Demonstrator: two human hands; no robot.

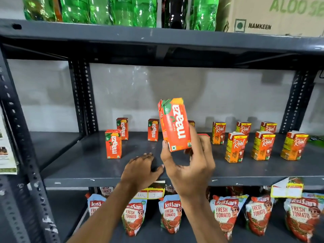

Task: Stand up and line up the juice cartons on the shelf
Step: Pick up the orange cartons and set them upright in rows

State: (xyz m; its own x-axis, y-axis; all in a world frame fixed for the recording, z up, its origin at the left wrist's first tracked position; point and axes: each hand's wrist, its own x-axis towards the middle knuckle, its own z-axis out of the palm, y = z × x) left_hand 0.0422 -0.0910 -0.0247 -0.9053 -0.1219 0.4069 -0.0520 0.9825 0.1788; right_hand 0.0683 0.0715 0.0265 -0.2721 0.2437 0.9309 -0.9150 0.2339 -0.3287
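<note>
My right hand (pixel 190 170) holds an orange Maaza carton (pixel 174 124) upright above the middle of the grey shelf (pixel 91 165). Palm down, my left hand (pixel 140 170) rests on the shelf's front part with its fingers spread and nothing in it. Three Maaza cartons stand upright on the left: one in front (pixel 113 143), two further back (pixel 122 128) (pixel 153 129). Another carton (pixel 191 123) peeks out behind the held one. A red carton (pixel 204 135) lies partly hidden behind my right fingers. Several Real cartons (pixel 235 147) stand in two rows on the right.
Green and dark bottles (pixel 108 11) and a cardboard box (pixel 273 16) fill the shelf above. Kissan tomato pouches (pixel 226 216) line the shelf below, with price tags (pixel 150 192) on the shelf edge. A perforated upright post (pixel 85 99) stands at the back left.
</note>
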